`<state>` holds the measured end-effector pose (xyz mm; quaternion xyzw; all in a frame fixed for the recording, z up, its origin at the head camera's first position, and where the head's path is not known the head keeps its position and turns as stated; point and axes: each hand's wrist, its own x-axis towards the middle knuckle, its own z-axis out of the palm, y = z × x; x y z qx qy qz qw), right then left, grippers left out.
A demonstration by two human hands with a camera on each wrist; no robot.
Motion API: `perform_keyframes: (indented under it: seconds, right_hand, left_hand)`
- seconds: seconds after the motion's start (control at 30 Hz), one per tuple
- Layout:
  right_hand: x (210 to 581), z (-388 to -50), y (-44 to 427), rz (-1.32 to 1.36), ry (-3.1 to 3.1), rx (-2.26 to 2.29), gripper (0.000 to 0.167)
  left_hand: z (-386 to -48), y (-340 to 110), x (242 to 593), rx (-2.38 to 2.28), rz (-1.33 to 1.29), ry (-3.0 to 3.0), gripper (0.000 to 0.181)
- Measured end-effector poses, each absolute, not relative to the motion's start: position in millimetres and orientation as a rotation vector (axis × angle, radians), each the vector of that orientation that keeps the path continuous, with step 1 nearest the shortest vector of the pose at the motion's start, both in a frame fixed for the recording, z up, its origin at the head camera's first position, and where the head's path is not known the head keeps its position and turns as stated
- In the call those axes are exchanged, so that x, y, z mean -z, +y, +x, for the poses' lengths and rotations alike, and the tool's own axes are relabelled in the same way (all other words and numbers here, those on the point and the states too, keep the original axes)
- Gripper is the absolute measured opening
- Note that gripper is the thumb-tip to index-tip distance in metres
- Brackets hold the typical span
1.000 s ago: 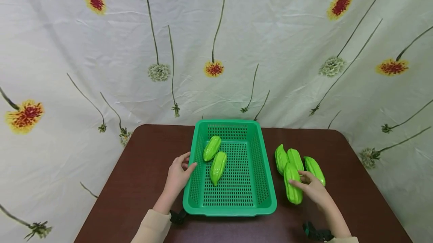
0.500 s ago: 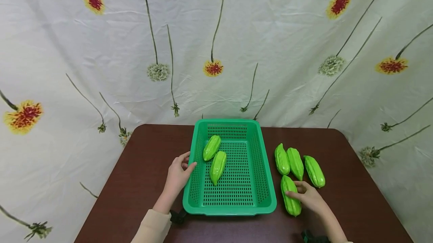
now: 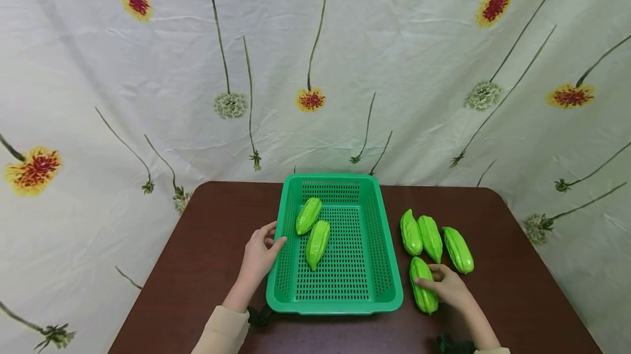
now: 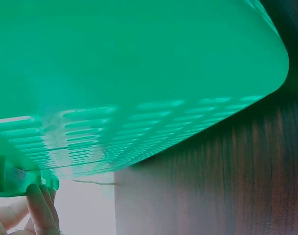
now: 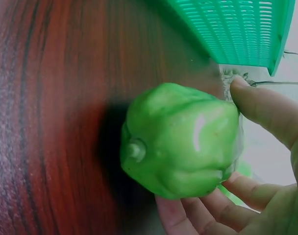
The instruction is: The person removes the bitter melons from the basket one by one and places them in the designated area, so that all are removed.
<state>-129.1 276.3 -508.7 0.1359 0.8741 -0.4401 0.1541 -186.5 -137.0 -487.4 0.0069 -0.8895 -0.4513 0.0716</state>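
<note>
A glossy, ribbed bitter melon point(image 3: 423, 285) lies on the table to the right of the green plastic basket point(image 3: 335, 308). My right hand point(image 3: 451, 288) holds it, thumb on one side and fingers on the other; its stem end point(image 5: 136, 149) faces the right wrist camera. My left hand point(image 3: 260, 252) grips the left rim of the basket, with the fingertips point(image 4: 41, 208) on the rim's outside in the left wrist view. Inside the basket, on its left side, lie two bitter melons, one farther back point(image 3: 309, 216) and one nearer point(image 3: 317, 245).
Beyond my right hand, three more bitter melons lie on the table: a left one point(image 3: 411, 232), a middle one point(image 3: 430, 239) and a right one point(image 3: 458, 250). The dark brown table point(image 3: 212, 244) ends at a flower-printed cloth point(image 3: 276, 69) behind.
My right hand has drawn its bitter melon toward the table's front, away from the other three; it stays almost still over the last half second. The left hand and basket have not moved.
</note>
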Motion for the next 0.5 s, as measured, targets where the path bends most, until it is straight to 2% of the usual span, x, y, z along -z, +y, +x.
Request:
perform_keyframes:
  seconds: [0.5]
  right_hand:
    - [506.8,-129.6,272.5,0.349,2.612,1.109,0.083]
  left_hand:
    - [-186.0,-137.5,488.6,1.363,0.018,-2.672,0.049]
